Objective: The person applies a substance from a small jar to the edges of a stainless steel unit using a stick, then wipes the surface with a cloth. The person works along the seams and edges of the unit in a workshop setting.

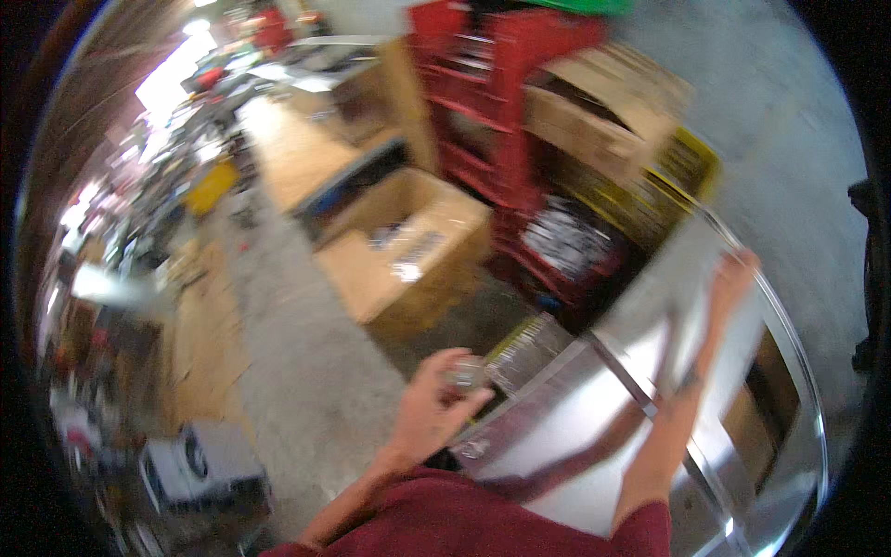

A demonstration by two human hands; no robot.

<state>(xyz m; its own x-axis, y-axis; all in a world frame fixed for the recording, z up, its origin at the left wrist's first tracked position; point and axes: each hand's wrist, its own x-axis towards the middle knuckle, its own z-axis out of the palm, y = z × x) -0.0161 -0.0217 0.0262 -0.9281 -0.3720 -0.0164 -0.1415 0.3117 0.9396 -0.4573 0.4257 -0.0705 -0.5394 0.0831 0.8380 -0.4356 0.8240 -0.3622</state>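
My left hand (429, 407) is curled round a small round silvery thing (466, 373). Its thumb and fingers close about the piece, and blur hides the exact kind. Ahead and to the right, my right hand (733, 277) is at the shiny tubular metal rail (778, 311) of a metal cart; its fingers look closed there, though smeared. Beneath my right forearm lies the cart's bright sheet-metal top (575, 446), with a strip across it. Just beyond my left hand is a grey block-like box (531, 355) with a yellowish edge.
An open cardboard box (399, 292) stands ahead. Behind it are stacked red crates (501, 102), one holding whitish pieces (566, 237). Another carton (603, 102) sits over a yellow crate (691, 167). A grey machine-like box (202, 467) and heaps of clutter lie at left.
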